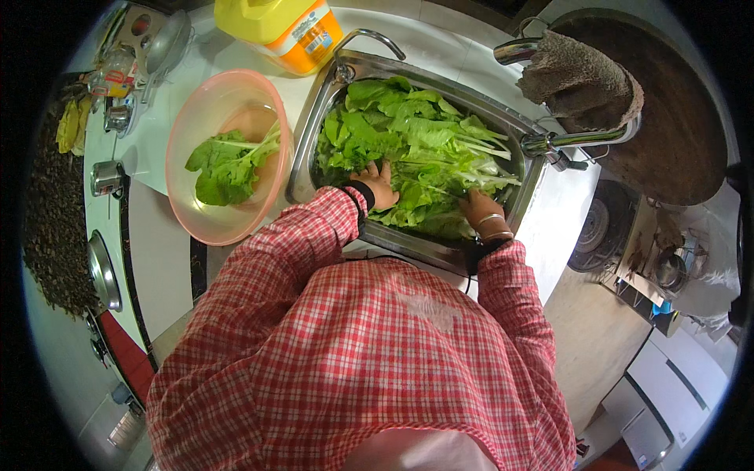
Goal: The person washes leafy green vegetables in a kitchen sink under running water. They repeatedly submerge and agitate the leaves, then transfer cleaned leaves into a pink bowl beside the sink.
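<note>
Green leafy vegetables with pale stems fill a stainless steel sink before me. My left hand rests on the leaves near the sink's front left, fingers spread. At the front right, my right hand reaches in among the stems. Its fingertips are hidden by leaves, so whether it grips any cannot be told. Left of the sink stands a pink translucent plastic basin, with a few leafy greens lying in it.
A curved faucet with a brown cloth draped over it stands at the sink's right. Behind the sink's left corner is a yellow and orange plastic jug. A large round brown lid or board leans at far right. Metal cups line the left counter.
</note>
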`<action>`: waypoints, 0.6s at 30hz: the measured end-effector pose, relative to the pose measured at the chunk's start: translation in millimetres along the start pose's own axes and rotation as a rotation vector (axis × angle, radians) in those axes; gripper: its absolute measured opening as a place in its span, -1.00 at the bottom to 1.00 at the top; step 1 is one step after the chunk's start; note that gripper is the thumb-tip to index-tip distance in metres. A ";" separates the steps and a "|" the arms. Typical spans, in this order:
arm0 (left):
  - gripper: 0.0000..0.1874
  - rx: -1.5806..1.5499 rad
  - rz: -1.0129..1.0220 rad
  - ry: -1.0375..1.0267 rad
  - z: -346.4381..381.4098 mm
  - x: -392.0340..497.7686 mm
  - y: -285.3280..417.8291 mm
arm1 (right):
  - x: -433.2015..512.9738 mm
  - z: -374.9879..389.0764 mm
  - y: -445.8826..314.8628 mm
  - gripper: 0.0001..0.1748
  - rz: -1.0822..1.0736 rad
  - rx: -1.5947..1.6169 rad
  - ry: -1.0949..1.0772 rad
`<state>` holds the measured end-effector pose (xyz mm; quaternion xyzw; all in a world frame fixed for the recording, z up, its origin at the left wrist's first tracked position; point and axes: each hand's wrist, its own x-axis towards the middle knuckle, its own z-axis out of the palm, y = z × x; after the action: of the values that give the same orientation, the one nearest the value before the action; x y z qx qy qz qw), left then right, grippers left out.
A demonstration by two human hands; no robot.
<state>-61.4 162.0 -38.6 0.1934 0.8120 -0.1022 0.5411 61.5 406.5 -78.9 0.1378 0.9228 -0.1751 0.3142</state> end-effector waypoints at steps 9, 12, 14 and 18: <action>-0.29 0.179 0.050 0.052 -14.8 -23.0 -3.4 | -20.8 -28.2 -31.0 -0.61 0.007 -0.038 0.067; -0.52 0.095 0.271 0.593 0.8 -56.0 8.3 | -64.0 -62.8 -49.1 -0.70 -0.323 0.156 0.246; -0.63 -0.087 0.466 0.718 -3.2 -66.9 16.8 | -84.9 -86.2 -67.1 -0.70 -0.448 0.347 0.289; -0.74 -0.279 0.570 0.868 -23.6 -99.6 15.6 | -115.0 -114.6 -82.8 -0.61 -0.502 0.892 0.438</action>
<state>-40.8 164.6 62.8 0.3570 0.8822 0.2468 0.1827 58.3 362.2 97.9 0.0663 0.8076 -0.5855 -0.0250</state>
